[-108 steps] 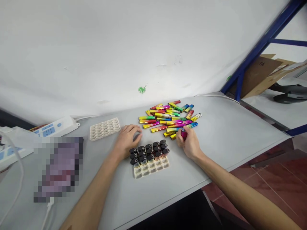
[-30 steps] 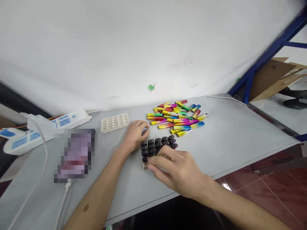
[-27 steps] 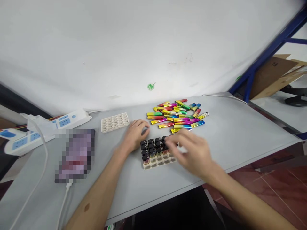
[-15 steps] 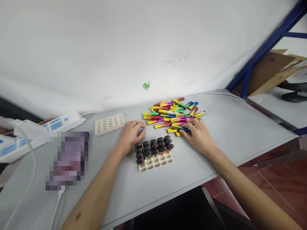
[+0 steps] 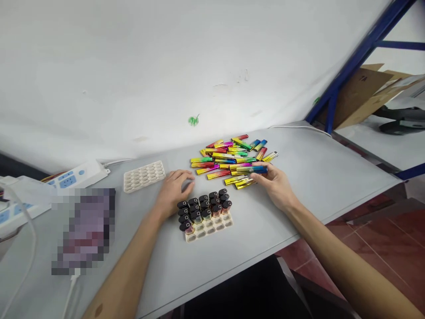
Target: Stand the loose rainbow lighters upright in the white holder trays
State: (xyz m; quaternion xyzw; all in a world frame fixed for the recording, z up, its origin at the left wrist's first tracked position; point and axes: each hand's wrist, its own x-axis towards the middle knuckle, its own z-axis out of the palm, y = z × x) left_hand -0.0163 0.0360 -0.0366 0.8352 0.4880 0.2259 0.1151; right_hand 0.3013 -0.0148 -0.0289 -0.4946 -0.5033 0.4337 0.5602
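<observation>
My right hand (image 5: 277, 184) pinches one end of a flat, shiny yellow-and-blue stick (image 5: 247, 169), held level at the front of the pile. The pile (image 5: 221, 161) holds several similar metallic sticks in yellow mixed with red, green, purple and blue. On the tabletop rests my left hand (image 5: 174, 191), loosely curved with the thumb apart and nothing in it. Just right of it stands a cream tray (image 5: 210, 230) with oval slots. Several upright black-topped pieces (image 5: 205, 205) fill its back rows, while the slots toward the front are bare.
A second cream slotted tray (image 5: 144, 176) lies behind my left hand. At left are a blurred-out device (image 5: 84, 230) with a white cable and power strips (image 5: 76, 177). The wall (image 5: 149, 79) rises behind the table; a blue frame (image 5: 332, 108) and cardboard (image 5: 361, 95) stand at right.
My right hand has lifted the yellow-and-blue stick slightly off the front of the pile. My left hand stays by the tray. The whole view has shifted a little.
</observation>
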